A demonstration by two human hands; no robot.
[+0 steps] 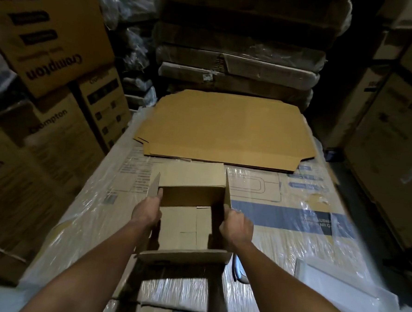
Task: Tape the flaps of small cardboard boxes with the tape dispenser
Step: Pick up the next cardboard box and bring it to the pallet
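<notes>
Small cardboard box [186,224] sits open-topped on a plastic-wrapped carton [292,224] serving as the table, centre of view; bottom flaps folded in, four top flaps up or splayed out; left hand [147,211] grips the left side flap, fingers curled round its edge; right hand [237,226] grips the right side flap, fingers wrapped on it; near flap [184,254] folds out toward the person, far flap [190,171] lies back; stack of flat cardboard sheets [226,128] lies beyond the box, apart from it; grey curved object [240,270] just right of the near flap, cannot tell what it is; printed cartons [50,49] stacked at left.
</notes>
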